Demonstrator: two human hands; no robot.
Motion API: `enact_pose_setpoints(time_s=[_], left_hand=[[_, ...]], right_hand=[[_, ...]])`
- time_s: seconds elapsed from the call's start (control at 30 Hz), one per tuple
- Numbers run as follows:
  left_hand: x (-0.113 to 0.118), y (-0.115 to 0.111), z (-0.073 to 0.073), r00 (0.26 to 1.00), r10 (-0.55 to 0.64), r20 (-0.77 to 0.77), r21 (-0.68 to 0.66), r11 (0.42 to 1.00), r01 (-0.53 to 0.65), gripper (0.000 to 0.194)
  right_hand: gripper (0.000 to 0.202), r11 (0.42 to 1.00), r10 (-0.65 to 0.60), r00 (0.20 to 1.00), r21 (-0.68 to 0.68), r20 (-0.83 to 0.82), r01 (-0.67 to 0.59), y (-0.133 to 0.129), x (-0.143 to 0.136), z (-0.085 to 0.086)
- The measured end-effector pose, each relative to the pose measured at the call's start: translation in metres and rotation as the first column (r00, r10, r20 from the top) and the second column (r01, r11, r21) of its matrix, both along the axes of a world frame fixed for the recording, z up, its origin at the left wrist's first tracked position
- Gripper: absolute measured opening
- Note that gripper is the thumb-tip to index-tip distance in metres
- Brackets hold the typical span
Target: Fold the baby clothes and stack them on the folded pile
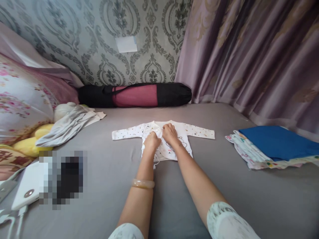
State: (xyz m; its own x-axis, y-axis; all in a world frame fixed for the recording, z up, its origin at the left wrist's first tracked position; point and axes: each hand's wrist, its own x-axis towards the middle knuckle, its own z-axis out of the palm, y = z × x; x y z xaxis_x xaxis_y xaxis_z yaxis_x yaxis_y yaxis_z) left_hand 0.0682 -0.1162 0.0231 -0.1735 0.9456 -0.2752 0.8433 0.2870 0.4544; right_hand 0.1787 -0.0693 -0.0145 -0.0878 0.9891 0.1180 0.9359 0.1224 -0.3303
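Observation:
A small white baby shirt (184,131) with a printed pattern lies flat on the grey bedsheet, its two sleeves stretched out to the sides. My left hand (152,142), with a bangle (143,183) on its forearm, is closed on the left part of the shirt's front. Close beside it, my right hand (170,133) has its fingers pinched at the front edge near the neckline. Thin white ties (156,161) hang out by the lower hem. My fingers hide the exact bits of cloth they grip.
Folded cloths with a blue one (279,141) on top lie at right. A black and red roll bag (134,95) lies along the wall. At left are a crumpled grey cloth (71,124), a yellow plush (30,144), a floral pillow (22,99) and a white device (30,186) with cables.

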Motion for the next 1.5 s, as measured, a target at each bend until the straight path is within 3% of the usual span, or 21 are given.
enact_pose_setpoints(time_s=[0.07,0.17,0.3,0.4,0.53,0.77,0.87,1.0,1.13,1.2,1.3,1.5], left_hand=[[-0.001,0.0,0.001,1.0,-0.008,0.014,-0.007,1.0,0.008,0.017],[-0.003,0.001,0.001,0.999,-0.017,0.04,-0.022,1.0,0.018,0.016],[-0.005,0.002,-0.001,0.999,-0.019,0.05,-0.018,1.0,0.02,0.019],[-0.005,0.003,-0.002,0.998,-0.019,0.053,-0.032,0.999,0.021,0.02],[-0.006,0.005,-0.002,0.997,-0.039,0.066,-0.056,0.998,0.042,0.021],[-0.009,0.01,-0.007,0.994,-0.066,0.082,-0.079,0.994,0.073,0.02],[-0.01,0.011,-0.008,0.995,-0.051,0.088,-0.081,0.995,0.058,0.019],[-0.011,0.011,-0.008,0.995,-0.035,0.095,-0.087,0.995,0.043,0.018],[-0.012,0.012,-0.009,0.992,-0.02,0.123,-0.088,0.996,0.031,0.02],[-0.013,0.012,-0.01,0.99,-0.017,0.141,-0.082,0.996,0.029,0.02],[-0.014,0.011,-0.011,0.986,-0.003,0.168,-0.072,0.997,0.016,0.019],[-0.017,0.011,-0.014,0.979,0.01,0.203,-0.074,0.997,0.005,0.019]], right_hand=[[0.029,0.998,-0.012,1.0,-0.064,0.003,0.012,0.005,0.001,0.01],[0.032,0.998,-0.019,0.999,-0.056,0.044,0.021,0.017,-0.007,0.025],[0.032,0.994,0.04,0.997,-0.1,0.059,-0.034,0.043,-0.031,0.033],[0.031,0.986,0.034,0.998,-0.162,0.061,-0.024,0.061,-0.047,0.027],[0.028,0.988,0.041,0.997,-0.15,0.063,-0.032,0.076,-0.055,0.014],[0.029,0.995,0.046,0.998,0.085,0.049,-0.05,0.071,-0.053,-0.011],[0.028,0.995,0.082,0.996,0.064,0.024,-0.083,0.071,-0.053,-0.01],[0.031,0.973,0.219,0.975,-0.059,-0.049,-0.221,0.078,-0.033,0.011],[0.038,0.994,0.11,0.993,-0.001,-0.047,-0.11,0.069,0.01,0.025],[0.04,0.999,0.046,0.999,0.015,0.004,-0.047,0.057,0.029,0.023],[0.043,0.997,0.071,0.993,-0.028,0.092,-0.069,0.041,0.044,0.011],[0.068,0.994,0.056,0.986,-0.099,0.155,-0.041,0.034,0.04,-0.008]])
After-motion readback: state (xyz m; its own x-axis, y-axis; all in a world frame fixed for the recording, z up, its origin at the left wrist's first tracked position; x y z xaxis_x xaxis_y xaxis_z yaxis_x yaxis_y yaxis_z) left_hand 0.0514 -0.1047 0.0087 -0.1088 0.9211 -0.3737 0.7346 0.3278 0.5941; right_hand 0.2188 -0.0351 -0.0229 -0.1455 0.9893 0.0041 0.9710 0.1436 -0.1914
